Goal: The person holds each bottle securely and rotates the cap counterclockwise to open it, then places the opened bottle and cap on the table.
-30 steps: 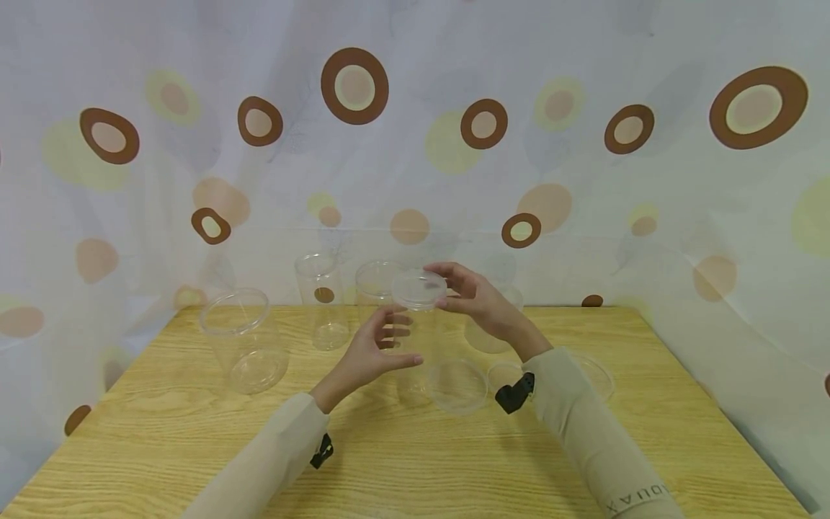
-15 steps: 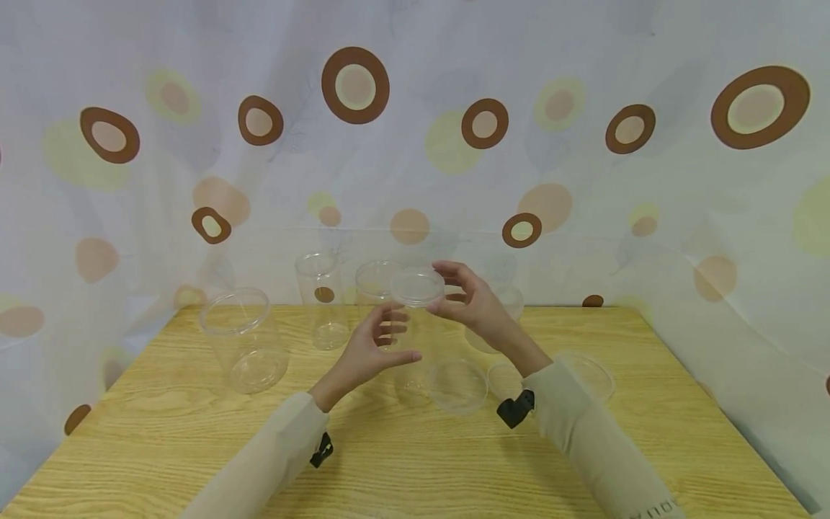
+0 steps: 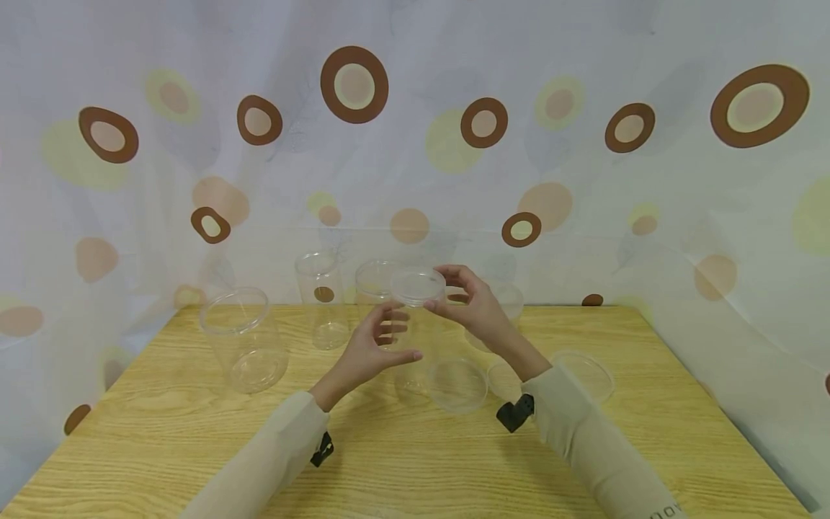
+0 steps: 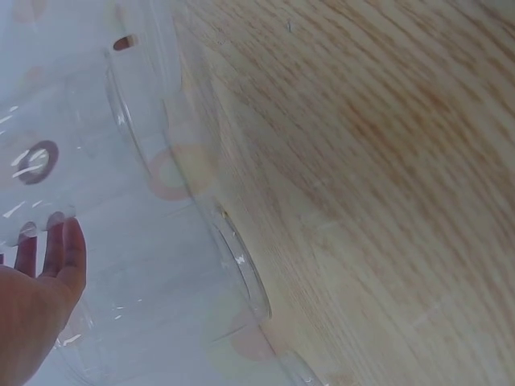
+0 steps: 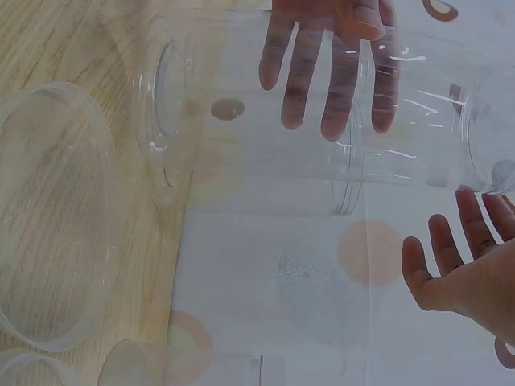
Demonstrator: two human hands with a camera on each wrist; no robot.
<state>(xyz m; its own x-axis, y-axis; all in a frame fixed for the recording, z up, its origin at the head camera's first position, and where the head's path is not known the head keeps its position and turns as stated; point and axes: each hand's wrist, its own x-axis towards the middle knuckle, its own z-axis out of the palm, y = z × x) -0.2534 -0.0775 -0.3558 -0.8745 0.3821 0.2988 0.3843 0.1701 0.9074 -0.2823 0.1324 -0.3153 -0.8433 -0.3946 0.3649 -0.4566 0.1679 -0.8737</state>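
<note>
the right hand has shifted slightly left and pinches the rim of a clear lid atop a tall upright jar. the left hand, lower and apart, curls round the jar's side. a flat lid lies just right of its base; a wide jar stands between left hand and the left edge of the table.

Wears a pale beige left sleeve and matching right sleeve, softly creased. Carries an angular black left-wrist device and a similar right-wrist device. Bears dark lettering on the right sleeve, partly out of view.
</note>
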